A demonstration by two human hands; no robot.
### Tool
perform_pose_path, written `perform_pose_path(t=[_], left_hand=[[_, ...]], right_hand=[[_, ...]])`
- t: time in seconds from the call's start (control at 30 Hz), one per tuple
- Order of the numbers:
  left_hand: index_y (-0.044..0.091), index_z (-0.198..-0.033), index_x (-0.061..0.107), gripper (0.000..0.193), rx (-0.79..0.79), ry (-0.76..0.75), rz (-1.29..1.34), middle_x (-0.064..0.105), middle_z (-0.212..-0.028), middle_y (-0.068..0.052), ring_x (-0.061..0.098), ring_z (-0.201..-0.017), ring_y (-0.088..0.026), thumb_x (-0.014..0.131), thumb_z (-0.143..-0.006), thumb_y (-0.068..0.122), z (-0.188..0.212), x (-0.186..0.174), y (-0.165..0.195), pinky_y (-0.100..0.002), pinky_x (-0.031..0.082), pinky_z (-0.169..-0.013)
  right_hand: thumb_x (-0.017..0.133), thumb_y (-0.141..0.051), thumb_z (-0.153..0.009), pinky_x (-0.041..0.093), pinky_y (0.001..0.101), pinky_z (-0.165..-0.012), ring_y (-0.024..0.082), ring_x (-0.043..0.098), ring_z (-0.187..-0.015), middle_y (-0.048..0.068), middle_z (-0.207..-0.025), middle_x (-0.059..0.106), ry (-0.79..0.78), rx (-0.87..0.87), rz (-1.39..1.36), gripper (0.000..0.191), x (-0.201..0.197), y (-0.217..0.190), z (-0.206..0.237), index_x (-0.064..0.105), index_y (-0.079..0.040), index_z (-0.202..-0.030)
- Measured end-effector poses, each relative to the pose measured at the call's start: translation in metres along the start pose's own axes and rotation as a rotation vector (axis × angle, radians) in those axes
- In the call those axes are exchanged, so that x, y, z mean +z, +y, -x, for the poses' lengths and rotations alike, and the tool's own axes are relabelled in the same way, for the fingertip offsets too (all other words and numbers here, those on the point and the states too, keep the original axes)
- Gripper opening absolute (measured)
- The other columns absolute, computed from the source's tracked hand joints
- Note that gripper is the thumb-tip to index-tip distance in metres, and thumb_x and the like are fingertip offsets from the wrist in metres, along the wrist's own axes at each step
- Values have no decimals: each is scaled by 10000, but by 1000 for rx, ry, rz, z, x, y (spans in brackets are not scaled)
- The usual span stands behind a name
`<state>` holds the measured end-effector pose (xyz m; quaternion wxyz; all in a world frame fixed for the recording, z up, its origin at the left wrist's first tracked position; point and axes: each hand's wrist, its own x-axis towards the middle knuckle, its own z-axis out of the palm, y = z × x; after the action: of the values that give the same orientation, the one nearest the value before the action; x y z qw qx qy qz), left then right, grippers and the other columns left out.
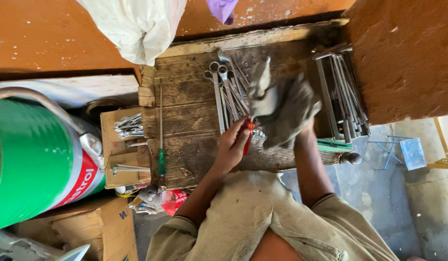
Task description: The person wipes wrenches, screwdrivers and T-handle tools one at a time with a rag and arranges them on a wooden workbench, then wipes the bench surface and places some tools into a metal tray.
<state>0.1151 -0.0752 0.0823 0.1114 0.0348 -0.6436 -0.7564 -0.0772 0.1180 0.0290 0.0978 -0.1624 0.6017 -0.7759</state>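
Your left hand point(232, 147) holds a red-handled tool point(248, 137) over the wooden bench top point(190, 121); the fingers are curled around the red handle and pinch it, and the working end goes up under the cloth, so you cannot see what kind of tool it is. Your right hand point(301, 123) is almost fully covered by a dirty grey rag point(282, 108). I cannot tell how its fingers stand, only that the rag is bunched around them and around the top of the tool.

As I judge it, you are in the middle of wiping this tool: the handle is already free and looks clean enough, while the metal part is inside the rag.

Just behind your hands a row of spanners point(227, 92) lies side by side on the wood, touching one another. It is not possible to say whether they are wiped. At the right edge, a bundle of long metal tools point(341, 94) rests under the brown block, apart from the rag. A green-handled screwdriver point(161, 140) lies alone at the left part of the bench, well apart from your hands, and some small spanners point(129, 126) sit on cardboard beside the green drum point(30, 159). These seem untouched for now.
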Motion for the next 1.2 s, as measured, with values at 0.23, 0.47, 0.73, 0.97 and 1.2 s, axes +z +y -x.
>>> perform_pose_path(t=[0.23, 0.47, 0.73, 0.97, 1.2], left_hand=[[13, -1307, 623, 363, 104, 287, -314, 721, -1180, -155, 740, -1076, -235, 687, -950, -3, -36, 12, -45, -358, 564, -934], [43, -1322, 641, 362, -240, 153, -177, 754, -1169, -133, 731, -1020, -210, 666, -960, 57, -44, -9, -90, -342, 581, -855], [101, -1256, 642, 466, -396, 687, -1245, 630, -1365, -135, 546, -1264, -374, 758, -806, 133, 19, -120, -78, -558, 445, -983], [83, -1367, 546, 592, -760, 720, -1397, 551, -1324, -204, 528, -1221, -427, 735, -806, 99, 106, -166, -72, -539, 472, -993], [-4, -1144, 596, 407, -815, 647, -1277, 618, -1177, -239, 622, -1041, -414, 804, -815, 117, 126, -183, -110, -525, 514, -900]], right_hand=[[543, 47, -879, 470, 305, -1069, 180, 559, -1274, 105, -1396, 590, -256, 351, -26, 567, 54, 38, 92, 517, -15, -1442], [511, 71, -915, 578, 348, -898, 228, 690, -1025, 145, -1131, 738, 68, 316, 154, 340, 28, 60, 87, 666, 88, -1217], [659, -82, -891, 554, 373, -704, 192, 697, -749, 219, -888, 729, 302, 103, 766, 264, 6, 77, 48, 643, 27, -1131], [614, -42, -881, 556, 318, -818, 144, 658, -914, 103, -1035, 737, 40, 84, 466, 327, -2, 65, 57, 682, -5, -1199], [650, -179, -994, 548, 330, -959, 171, 623, -1098, 72, -1221, 663, 147, 153, -334, 387, -11, 7, 64, 588, -31, -1347]])
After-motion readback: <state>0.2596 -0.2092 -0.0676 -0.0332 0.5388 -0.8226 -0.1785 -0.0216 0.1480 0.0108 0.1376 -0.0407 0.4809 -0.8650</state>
